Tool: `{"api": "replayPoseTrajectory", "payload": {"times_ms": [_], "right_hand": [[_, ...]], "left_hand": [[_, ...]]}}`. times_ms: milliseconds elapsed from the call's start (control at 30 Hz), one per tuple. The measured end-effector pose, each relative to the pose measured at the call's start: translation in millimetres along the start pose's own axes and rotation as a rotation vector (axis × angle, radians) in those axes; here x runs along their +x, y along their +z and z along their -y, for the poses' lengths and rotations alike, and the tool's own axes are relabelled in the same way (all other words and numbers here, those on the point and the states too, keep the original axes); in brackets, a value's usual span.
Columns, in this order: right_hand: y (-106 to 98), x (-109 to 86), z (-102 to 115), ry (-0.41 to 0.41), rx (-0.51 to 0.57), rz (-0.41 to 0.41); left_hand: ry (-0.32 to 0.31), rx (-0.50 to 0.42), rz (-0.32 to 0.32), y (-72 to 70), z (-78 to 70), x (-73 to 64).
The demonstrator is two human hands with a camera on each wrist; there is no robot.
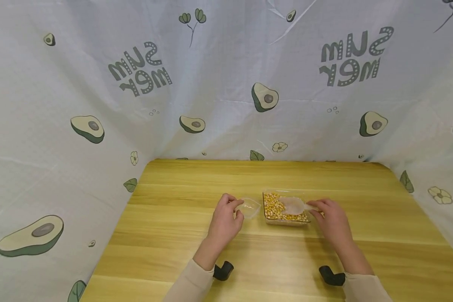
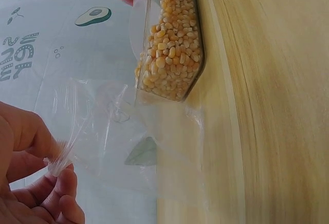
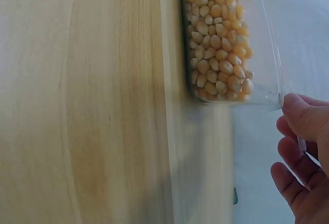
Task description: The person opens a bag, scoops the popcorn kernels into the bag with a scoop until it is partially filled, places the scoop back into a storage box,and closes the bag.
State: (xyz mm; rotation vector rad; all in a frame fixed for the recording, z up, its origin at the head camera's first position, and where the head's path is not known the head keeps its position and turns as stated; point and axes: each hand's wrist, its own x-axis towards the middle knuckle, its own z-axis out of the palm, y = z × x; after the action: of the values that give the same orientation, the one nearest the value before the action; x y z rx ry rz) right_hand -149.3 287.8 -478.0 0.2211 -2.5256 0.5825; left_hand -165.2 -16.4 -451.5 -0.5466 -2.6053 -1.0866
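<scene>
A clear box (image 1: pixel 287 223) on the table is filled with yellow corn kernels (image 1: pixel 273 206). My right hand (image 1: pixel 330 218) pinches the short handle of a translucent white scoop (image 1: pixel 293 205), whose bowl lies over the kernels inside the box. To the left of the box, my left hand (image 1: pixel 226 218) pinches the gathered edge of a clear plastic bag (image 2: pixel 103 126) between thumb and fingers. The bag (image 1: pixel 250 208) spreads toward the box and shows no kernels inside. In the right wrist view, the right hand (image 3: pixel 303 147) is right at the box's rim.
The wood-grain table (image 1: pixel 166 235) extends on both sides of the box. A white curtain (image 1: pixel 219 84) with avocado prints hangs behind and along the sides. Black wrist mounts (image 1: pixel 223 271) show at both sleeves.
</scene>
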Motion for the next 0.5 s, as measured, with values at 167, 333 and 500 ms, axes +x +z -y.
{"api": "replayPoseTrajectory", "payload": {"times_ms": [167, 333, 500], "right_hand": [[2.9, -3.5, -2.2, 0.016, 0.021, -0.024], [6.3, -7.5, -5.9, 0.065, 0.061, -0.039], [8.7, -10.6, -9.5, 0.127, 0.100, -0.045]], "left_hand": [[-0.002, -0.001, -0.001, 1.9, 1.6, -0.3], [-0.011, -0.006, 0.001, 1.9, 1.7, -0.9], [-0.011, -0.010, -0.003, 2.1, 1.9, -0.8]]}}
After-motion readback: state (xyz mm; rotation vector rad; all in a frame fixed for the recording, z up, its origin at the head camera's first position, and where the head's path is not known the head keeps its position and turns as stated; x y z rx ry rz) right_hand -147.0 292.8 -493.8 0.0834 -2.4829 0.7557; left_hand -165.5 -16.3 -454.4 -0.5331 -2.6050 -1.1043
